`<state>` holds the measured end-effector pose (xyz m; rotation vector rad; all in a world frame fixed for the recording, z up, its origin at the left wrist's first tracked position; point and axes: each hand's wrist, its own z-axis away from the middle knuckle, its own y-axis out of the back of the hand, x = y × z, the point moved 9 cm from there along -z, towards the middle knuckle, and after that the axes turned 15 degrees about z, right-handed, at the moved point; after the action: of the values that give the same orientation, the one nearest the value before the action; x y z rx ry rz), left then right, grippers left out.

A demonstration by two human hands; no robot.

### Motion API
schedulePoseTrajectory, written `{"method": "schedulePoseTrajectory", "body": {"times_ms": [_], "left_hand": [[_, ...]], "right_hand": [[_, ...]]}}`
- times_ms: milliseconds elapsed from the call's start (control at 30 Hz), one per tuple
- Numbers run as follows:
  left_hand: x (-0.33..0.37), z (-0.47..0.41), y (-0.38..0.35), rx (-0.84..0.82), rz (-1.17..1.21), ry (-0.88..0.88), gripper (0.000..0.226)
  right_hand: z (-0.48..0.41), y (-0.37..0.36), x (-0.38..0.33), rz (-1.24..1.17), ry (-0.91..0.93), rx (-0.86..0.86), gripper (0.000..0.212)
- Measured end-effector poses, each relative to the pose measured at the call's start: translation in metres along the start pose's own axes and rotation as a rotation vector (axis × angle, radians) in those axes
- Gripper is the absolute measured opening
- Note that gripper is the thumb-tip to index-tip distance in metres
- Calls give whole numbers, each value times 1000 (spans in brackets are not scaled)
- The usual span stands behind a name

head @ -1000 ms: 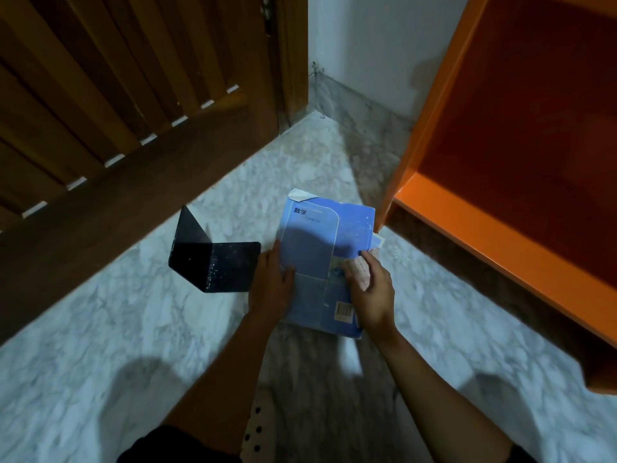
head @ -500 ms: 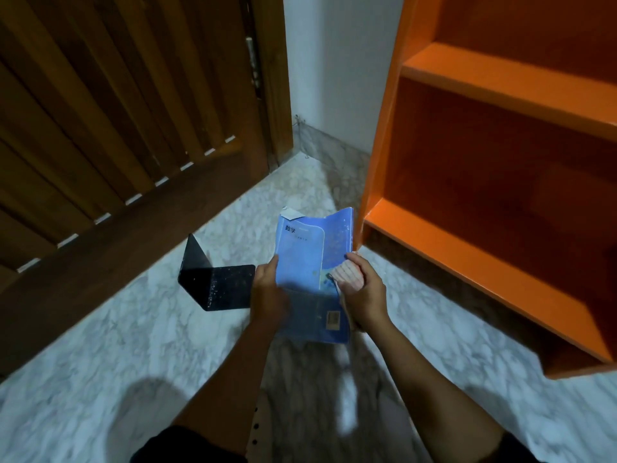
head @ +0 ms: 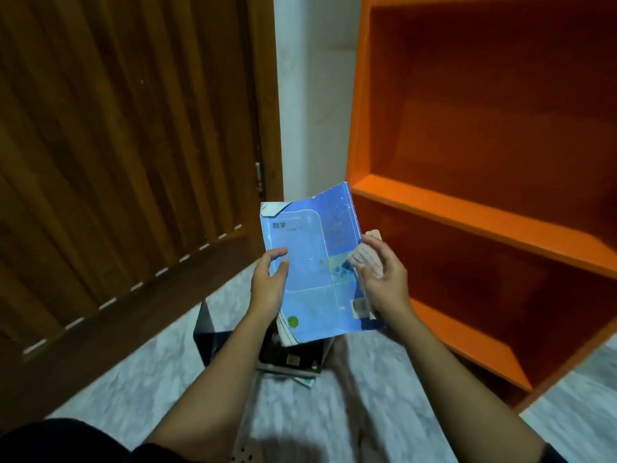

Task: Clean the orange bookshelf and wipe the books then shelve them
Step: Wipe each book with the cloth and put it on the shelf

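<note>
A thin blue book (head: 310,262) with a bent top corner is held up in front of me, cover facing me. My left hand (head: 268,284) grips its left edge. My right hand (head: 384,279) holds its right edge together with a pale pinkish cloth (head: 367,259) pressed against the cover. The orange bookshelf (head: 467,208) stands to the right with bare shelves. Under the raised book, more books (head: 293,357) lie stacked on the floor.
A dark wooden slatted door (head: 127,155) fills the left side. A black metal bookend (head: 213,335) stands on the marble floor (head: 140,382) beside the stack. A white wall strip (head: 314,95) separates door and shelf. My dark-clothed knee (head: 50,442) shows at the bottom left.
Both hands have lifted the blue book off the floor to chest height. My view has tilted up, showing more of the shelf. The stack of books beneath has come into sight.
</note>
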<state>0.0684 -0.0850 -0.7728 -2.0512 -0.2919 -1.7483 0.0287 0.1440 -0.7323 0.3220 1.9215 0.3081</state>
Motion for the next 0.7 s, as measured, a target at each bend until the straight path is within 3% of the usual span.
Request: {"method": "schedulePoseTrajectory", "body": {"times_ms": [167, 333, 567, 700], "left_hand": [[94, 20, -45, -170, 135, -183, 24], [139, 29, -85, -315, 243, -225, 33], [152, 30, -120, -292, 339, -229, 33], [136, 24, -118, -258, 369, -184, 36]], "right_hand": [[-2, 65, -58, 14, 99, 63, 44], [0, 115, -76, 38, 114, 190, 41], [0, 147, -63, 75, 35, 418, 41], [-3, 119, -75, 70, 120, 347, 41]]}}
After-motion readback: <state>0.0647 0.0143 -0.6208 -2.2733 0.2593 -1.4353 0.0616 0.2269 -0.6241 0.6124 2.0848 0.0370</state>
